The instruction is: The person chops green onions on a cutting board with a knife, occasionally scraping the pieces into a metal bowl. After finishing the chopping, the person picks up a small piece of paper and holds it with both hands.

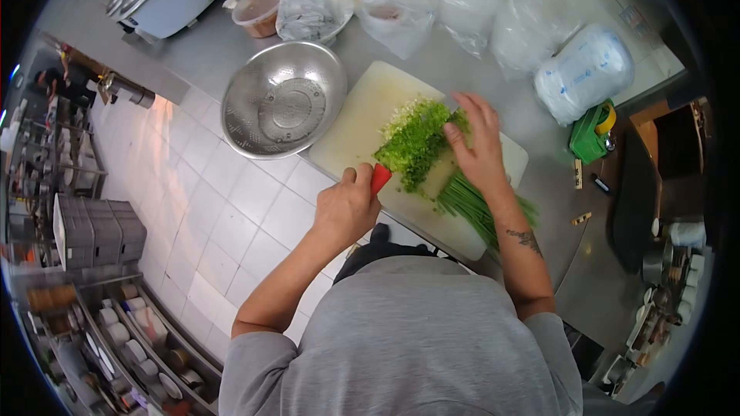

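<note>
My left hand [347,208] is closed round the red handle [380,179] of a tool whose blade is not clearly visible against the greens. Chopped green leaves and stalks [420,139] lie heaped on a pale cutting board [358,112]. At the right edge of this heap is my right hand [479,139], its fingers stretched and the thumb apart, with nothing visible gripped in it. Below that hand, a bunch of long uncut green stalks [470,208] lies on the board, partly under my right forearm.
A perforated metal bowl [289,100] stands left of the board. Behind are a tub [258,11], plastic bags [462,8] and a large lidded pot [166,0]. To the right lie a wrapped plastic pack [584,73] and a green container [590,135].
</note>
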{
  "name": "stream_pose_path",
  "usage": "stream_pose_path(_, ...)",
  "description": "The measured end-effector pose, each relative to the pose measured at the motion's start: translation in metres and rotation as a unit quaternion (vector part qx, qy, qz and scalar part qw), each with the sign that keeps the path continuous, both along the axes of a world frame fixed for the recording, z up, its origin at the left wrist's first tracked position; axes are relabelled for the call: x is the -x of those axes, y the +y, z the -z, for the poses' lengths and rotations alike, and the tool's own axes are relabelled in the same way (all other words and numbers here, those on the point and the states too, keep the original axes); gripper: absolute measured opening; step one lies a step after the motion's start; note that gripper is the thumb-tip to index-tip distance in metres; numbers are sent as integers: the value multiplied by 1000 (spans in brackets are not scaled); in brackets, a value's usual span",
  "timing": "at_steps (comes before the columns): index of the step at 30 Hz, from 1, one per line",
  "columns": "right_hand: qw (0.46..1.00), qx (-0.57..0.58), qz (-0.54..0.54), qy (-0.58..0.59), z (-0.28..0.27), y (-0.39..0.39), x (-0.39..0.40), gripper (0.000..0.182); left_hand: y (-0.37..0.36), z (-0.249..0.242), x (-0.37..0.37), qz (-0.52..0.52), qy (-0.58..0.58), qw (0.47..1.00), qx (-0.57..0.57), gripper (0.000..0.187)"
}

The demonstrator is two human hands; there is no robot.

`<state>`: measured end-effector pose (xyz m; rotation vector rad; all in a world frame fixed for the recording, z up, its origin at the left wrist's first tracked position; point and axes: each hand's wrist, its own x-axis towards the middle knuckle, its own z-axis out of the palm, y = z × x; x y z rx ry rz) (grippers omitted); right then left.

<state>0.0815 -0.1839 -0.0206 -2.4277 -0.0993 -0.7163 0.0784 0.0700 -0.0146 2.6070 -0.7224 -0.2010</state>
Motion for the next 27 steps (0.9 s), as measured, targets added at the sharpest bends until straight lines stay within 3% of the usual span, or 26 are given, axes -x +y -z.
stream_pose_path(3, 989, 80, -119, -25, -24, 52, -24, 58, 15, -20, -9, -12, -18, 1000, -13, 40)
stream_pose_path(9, 964, 151, -216, -32, -33, 145, -89, 61, 53, -51, -33, -108, -81, 989, -55, 46)
stream_pose_path(15, 925, 222, -299, 71, -18, 225, -153, 59, 99, -39, -64, -179, -112, 964, -162, 49)
stream_pose_path(19, 905, 190, -351, 145, -17, 245, -167, 60, 121, -38, -66, -191, -127, 958, -174, 43)
stream_pose_path(27, 909, 235, -310, 148, 2, 242, -206, 59, 145, -67, -35, -187, -92, 960, -186, 38)
